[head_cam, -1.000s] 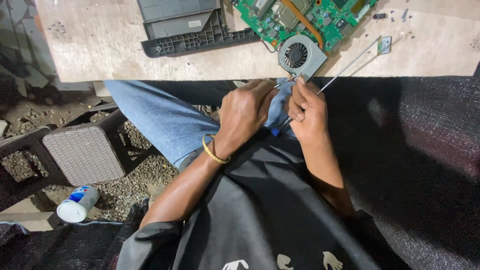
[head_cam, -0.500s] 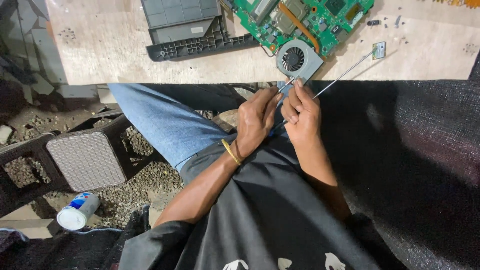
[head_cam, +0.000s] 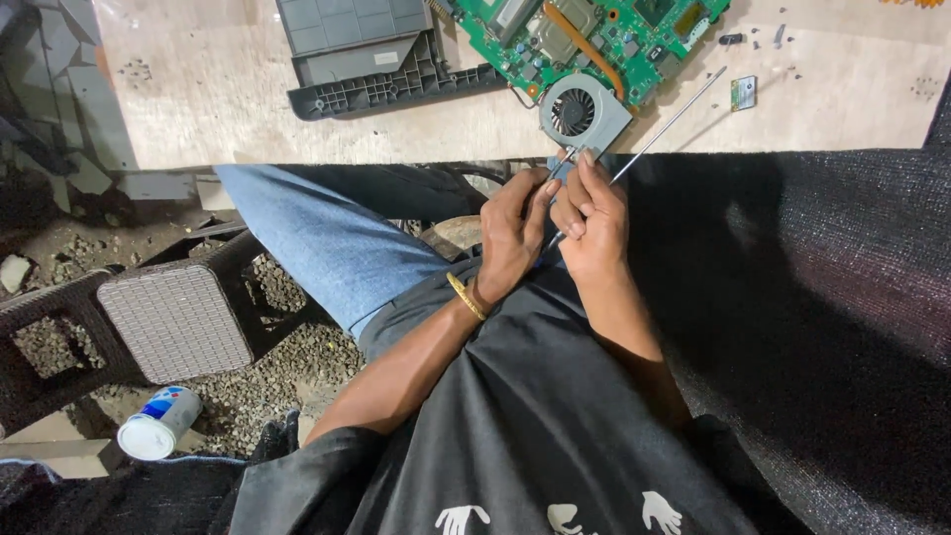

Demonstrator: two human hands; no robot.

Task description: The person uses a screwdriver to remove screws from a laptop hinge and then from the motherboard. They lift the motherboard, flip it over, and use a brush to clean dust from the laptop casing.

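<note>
Head view: left hand and right hand pinched together on small blue-grey part at bench edge, just below cooling fan; right also grips thin metal rod. Step, by judgement — working part loose; next needs steady fine grip. Counts: one green circuit board, one fan, one grey plastic cover, one rod.
</note>
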